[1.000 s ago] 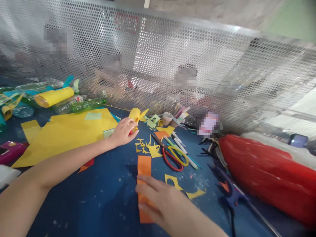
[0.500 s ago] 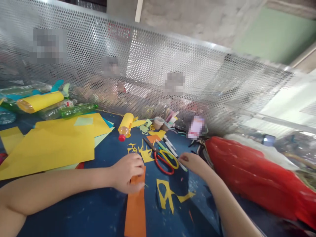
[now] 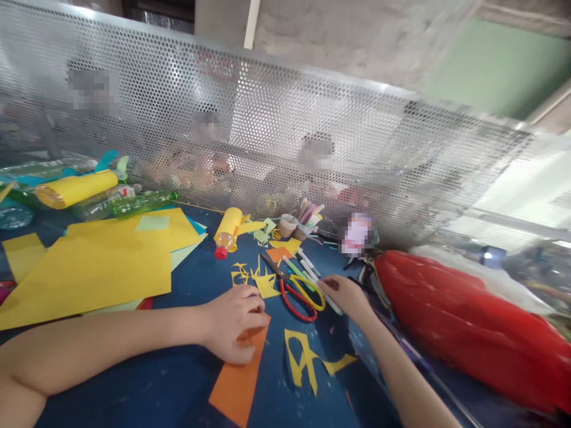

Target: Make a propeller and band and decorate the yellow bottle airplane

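Observation:
My left hand (image 3: 234, 324) lies on the top end of an orange paper strip (image 3: 235, 380) on the blue table (image 3: 147, 380), fingers curled and pressing it down. My right hand (image 3: 345, 295) reaches to the white and green markers (image 3: 312, 270) next to the scissors with red and yellow handles (image 3: 298, 291); its fingers are bent at a marker, and whether they grip it is unclear. Yellow paper scraps (image 3: 307, 356) lie between my two hands.
Large yellow sheets (image 3: 98, 261) cover the table's left side. A yellow-wrapped bottle with a red cap (image 3: 226, 232) lies behind them. A red bag (image 3: 468, 327) fills the right. Plastic bottles (image 3: 134, 202) and a yellow roll (image 3: 74, 187) sit by the perforated metal screen (image 3: 285, 131), with people behind it.
My left hand left the yellow bottle and came down onto the orange strip, which has since turned slantwise. My right hand left the strip and went to the markers by the scissors.

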The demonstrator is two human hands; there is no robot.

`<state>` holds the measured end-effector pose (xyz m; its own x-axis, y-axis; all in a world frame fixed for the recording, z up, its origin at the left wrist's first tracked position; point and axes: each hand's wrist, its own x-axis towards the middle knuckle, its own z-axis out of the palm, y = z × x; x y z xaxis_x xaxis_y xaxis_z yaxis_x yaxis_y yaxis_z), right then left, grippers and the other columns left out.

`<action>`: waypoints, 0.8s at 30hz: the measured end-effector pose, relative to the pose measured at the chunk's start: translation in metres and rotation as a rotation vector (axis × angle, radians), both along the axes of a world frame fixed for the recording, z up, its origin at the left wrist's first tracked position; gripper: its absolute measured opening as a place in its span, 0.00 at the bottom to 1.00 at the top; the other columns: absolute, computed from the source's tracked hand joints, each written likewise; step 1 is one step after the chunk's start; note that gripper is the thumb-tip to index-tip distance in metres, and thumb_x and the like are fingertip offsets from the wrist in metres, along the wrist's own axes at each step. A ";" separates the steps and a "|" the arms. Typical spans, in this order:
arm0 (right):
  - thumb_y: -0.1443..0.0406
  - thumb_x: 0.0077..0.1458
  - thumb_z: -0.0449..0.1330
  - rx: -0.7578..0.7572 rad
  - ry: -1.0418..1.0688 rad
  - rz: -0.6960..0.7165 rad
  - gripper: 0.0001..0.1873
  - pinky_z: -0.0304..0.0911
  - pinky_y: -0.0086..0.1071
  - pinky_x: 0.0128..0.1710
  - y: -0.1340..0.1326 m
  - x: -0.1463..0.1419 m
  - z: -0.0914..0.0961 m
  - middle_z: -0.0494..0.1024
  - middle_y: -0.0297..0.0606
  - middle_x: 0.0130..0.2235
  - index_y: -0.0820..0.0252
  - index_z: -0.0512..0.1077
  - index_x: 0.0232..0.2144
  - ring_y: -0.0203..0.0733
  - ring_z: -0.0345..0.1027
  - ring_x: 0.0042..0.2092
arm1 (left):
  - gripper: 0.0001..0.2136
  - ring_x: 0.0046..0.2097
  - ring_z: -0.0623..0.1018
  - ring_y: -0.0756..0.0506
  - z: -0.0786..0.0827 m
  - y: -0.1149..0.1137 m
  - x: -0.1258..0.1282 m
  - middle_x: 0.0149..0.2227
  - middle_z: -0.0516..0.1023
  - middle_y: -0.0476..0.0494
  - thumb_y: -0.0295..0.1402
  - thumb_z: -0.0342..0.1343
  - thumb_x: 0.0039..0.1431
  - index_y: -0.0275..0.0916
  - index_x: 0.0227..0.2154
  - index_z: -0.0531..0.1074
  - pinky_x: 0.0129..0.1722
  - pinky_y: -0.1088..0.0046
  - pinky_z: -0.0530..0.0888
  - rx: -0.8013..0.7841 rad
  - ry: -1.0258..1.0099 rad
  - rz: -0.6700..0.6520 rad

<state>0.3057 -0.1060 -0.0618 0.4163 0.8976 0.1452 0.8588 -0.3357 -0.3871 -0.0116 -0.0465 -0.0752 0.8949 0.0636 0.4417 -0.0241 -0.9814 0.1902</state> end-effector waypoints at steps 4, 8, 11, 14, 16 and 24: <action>0.58 0.43 0.58 0.109 0.103 -0.051 0.09 0.63 0.35 0.31 0.005 0.002 -0.007 0.77 0.39 0.23 0.54 0.67 0.18 0.48 0.72 0.30 | 0.18 0.45 0.66 0.38 -0.001 0.002 -0.002 0.38 0.70 0.40 0.39 0.57 0.41 0.40 0.38 0.72 0.46 0.61 0.67 0.020 0.023 -0.015; 0.55 0.47 0.54 0.274 0.250 -0.125 0.11 0.65 0.37 0.29 0.008 0.007 -0.002 0.75 0.41 0.22 0.54 0.64 0.21 0.47 0.71 0.27 | 0.23 0.50 0.65 0.36 -0.006 0.002 -0.003 0.44 0.70 0.38 0.44 0.56 0.46 0.40 0.45 0.70 0.52 0.57 0.63 0.041 0.027 0.023; 0.51 0.48 0.53 0.400 0.402 -0.112 0.15 0.67 0.35 0.30 0.005 0.000 0.010 0.75 0.39 0.26 0.55 0.65 0.27 0.42 0.71 0.28 | 0.27 0.51 0.65 0.35 -0.006 -0.001 -0.002 0.44 0.70 0.38 0.50 0.55 0.48 0.39 0.48 0.69 0.54 0.53 0.60 -0.013 0.029 0.117; 0.51 0.38 0.65 0.598 0.812 -0.028 0.19 0.65 0.28 0.27 -0.002 -0.021 0.027 0.72 0.33 0.24 0.57 0.70 0.29 0.37 0.67 0.27 | 0.29 0.48 0.66 0.36 0.001 -0.002 -0.002 0.41 0.71 0.38 0.56 0.54 0.48 0.39 0.46 0.69 0.51 0.53 0.63 -0.152 -0.049 0.184; 0.53 0.36 0.68 0.596 1.039 0.042 0.19 0.61 0.23 0.22 -0.008 -0.039 0.038 0.68 0.29 0.21 0.59 0.73 0.28 0.31 0.62 0.24 | 0.22 0.47 0.68 0.39 0.008 0.000 -0.002 0.40 0.72 0.39 0.51 0.51 0.55 0.38 0.45 0.68 0.50 0.56 0.65 -0.286 -0.157 0.190; 0.51 0.39 0.68 0.241 0.992 0.194 0.21 0.63 0.25 0.24 -0.018 -0.105 0.043 0.74 0.34 0.22 0.62 0.75 0.28 0.32 0.64 0.23 | 0.13 0.37 0.74 0.46 0.024 -0.004 0.001 0.38 0.75 0.44 0.39 0.48 0.62 0.39 0.45 0.67 0.36 0.70 0.71 -0.698 -0.081 0.151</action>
<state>0.2005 -0.1239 -0.0187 0.2981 0.9545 0.0009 0.1485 -0.0454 -0.9879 -0.0109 -0.0505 -0.0517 0.8203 0.4757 0.3175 0.0617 -0.6254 0.7779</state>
